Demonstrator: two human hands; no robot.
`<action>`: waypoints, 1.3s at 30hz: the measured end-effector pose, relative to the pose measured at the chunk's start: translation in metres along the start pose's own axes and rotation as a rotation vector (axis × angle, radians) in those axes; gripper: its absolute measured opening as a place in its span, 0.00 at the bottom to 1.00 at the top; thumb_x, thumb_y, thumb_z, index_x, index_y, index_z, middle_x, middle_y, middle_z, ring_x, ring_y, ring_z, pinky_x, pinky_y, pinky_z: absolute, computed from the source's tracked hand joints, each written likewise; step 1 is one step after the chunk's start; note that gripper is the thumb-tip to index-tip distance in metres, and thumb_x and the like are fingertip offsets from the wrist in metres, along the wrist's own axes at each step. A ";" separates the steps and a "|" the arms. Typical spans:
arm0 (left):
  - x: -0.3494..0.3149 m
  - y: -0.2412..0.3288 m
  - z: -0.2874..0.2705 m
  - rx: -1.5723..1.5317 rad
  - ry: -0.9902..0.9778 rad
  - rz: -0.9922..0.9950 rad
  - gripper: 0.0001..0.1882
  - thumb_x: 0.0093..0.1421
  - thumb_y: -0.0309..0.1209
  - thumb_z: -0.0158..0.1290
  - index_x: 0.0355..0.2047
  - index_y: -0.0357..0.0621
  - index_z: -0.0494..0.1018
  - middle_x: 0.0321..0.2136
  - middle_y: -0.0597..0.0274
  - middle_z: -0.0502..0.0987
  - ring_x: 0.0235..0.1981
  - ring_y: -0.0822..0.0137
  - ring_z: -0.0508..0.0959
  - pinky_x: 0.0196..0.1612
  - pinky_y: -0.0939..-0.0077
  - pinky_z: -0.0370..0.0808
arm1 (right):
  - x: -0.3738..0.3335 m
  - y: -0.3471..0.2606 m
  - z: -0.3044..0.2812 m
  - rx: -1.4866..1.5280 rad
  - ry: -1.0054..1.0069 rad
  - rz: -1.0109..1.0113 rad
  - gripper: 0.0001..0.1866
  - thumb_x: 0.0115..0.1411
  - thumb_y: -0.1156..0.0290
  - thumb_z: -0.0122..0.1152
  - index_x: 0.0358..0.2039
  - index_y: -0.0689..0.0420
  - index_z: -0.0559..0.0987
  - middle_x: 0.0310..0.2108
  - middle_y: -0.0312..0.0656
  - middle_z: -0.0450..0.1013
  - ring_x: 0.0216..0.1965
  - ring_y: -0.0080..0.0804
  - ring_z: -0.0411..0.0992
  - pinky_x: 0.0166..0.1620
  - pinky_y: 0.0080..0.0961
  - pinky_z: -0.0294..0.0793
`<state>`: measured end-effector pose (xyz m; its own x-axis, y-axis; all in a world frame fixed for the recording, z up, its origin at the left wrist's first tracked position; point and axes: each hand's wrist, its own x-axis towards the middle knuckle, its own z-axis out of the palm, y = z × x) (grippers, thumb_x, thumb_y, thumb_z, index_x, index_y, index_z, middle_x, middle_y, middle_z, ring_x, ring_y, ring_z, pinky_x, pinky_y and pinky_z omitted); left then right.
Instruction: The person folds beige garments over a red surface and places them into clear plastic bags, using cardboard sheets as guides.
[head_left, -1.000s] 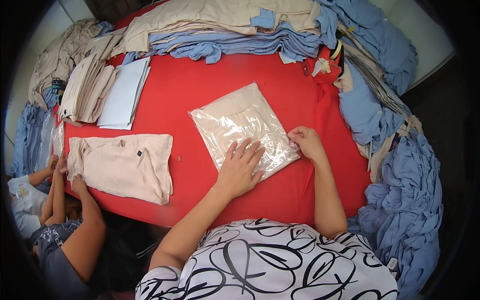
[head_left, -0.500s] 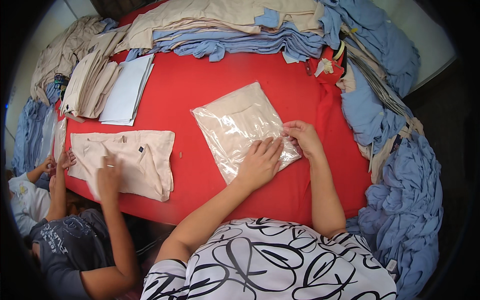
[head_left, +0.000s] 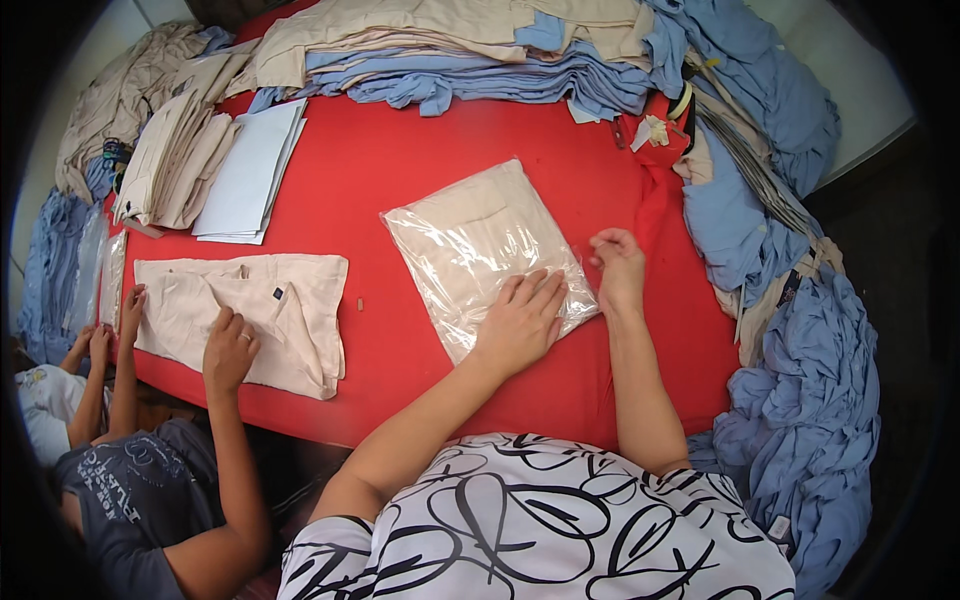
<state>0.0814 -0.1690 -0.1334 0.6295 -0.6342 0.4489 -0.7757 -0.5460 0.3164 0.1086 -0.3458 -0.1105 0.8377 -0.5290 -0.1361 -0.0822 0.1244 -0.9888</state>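
A folded beige garment in a clear plastic bag (head_left: 472, 235) lies slightly turned on the red table in front of me. My left hand (head_left: 518, 325) presses down on the bag's near right part, its fingers stretched out flat. Just beyond the bag's right edge, my right hand (head_left: 620, 272) is raised with its fingers curled in toward the thumb. Whatever those fingers may pinch is too small or hidden to make out.
On my left, a co-worker's hand (head_left: 231, 350) rests over a folded beige garment (head_left: 300, 340). White sheets (head_left: 250, 180) and folded beige garments (head_left: 170, 165) sit behind it. Stacked blue cloth (head_left: 470, 80) lines the far edge; blue heaps (head_left: 800, 430) lie at right.
My right hand has moved from the bag's right edge slightly up and to the right. My left hand stays on the bag. The co-worker's hand has shifted a little over the beige garment.
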 end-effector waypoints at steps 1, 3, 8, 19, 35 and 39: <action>0.000 -0.001 -0.001 -0.008 0.000 -0.004 0.23 0.56 0.35 0.55 0.51 0.38 0.72 0.57 0.58 0.70 0.58 0.57 0.67 0.60 0.58 0.62 | -0.001 -0.003 0.002 0.021 0.082 -0.102 0.04 0.61 0.79 0.57 0.37 0.58 0.77 0.32 0.34 0.76 0.29 0.17 0.70 0.32 0.14 0.67; 0.003 0.001 -0.002 -0.021 -0.021 -0.030 0.23 0.55 0.35 0.56 0.51 0.39 0.72 0.57 0.58 0.70 0.58 0.56 0.67 0.60 0.58 0.62 | -0.013 -0.011 0.000 -0.218 -0.005 -0.294 0.06 0.61 0.79 0.56 0.38 0.58 0.78 0.35 0.34 0.77 0.34 0.21 0.71 0.36 0.19 0.68; 0.006 0.001 -0.005 -0.076 -0.076 -0.048 0.25 0.56 0.37 0.57 0.52 0.39 0.70 0.57 0.56 0.69 0.59 0.55 0.66 0.62 0.56 0.60 | -0.042 0.031 -0.009 -1.115 -0.129 -0.723 0.14 0.59 0.75 0.56 0.46 0.55 0.81 0.46 0.37 0.76 0.50 0.37 0.69 0.53 0.35 0.62; -0.063 -0.013 -0.048 0.003 -0.155 -0.203 0.35 0.63 0.47 0.49 0.66 0.47 0.58 0.67 0.58 0.58 0.69 0.57 0.55 0.69 0.44 0.44 | -0.046 0.007 0.020 -1.142 -0.141 -0.539 0.19 0.56 0.64 0.66 0.44 0.62 0.78 0.44 0.42 0.75 0.49 0.42 0.69 0.52 0.39 0.65; -0.094 -0.048 -0.062 -0.479 -0.060 -0.259 0.30 0.61 0.28 0.46 0.66 0.52 0.61 0.68 0.60 0.57 0.71 0.55 0.51 0.71 0.46 0.40 | -0.023 -0.017 -0.007 0.045 -0.642 0.205 0.40 0.59 0.83 0.59 0.67 0.66 0.50 0.51 0.56 0.73 0.49 0.37 0.75 0.53 0.28 0.73; -0.108 -0.051 -0.104 -0.236 0.002 -0.250 0.32 0.56 0.19 0.49 0.63 0.48 0.64 0.67 0.56 0.59 0.70 0.51 0.53 0.70 0.48 0.45 | -0.035 -0.053 -0.006 0.356 -0.701 0.218 0.38 0.63 0.76 0.55 0.69 0.63 0.48 0.61 0.52 0.64 0.58 0.39 0.68 0.61 0.31 0.67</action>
<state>0.0481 -0.0153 -0.1109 0.8016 -0.4953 0.3347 -0.5864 -0.5426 0.6014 0.0806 -0.3395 -0.0538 0.9756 0.1713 -0.1370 -0.2046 0.4854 -0.8500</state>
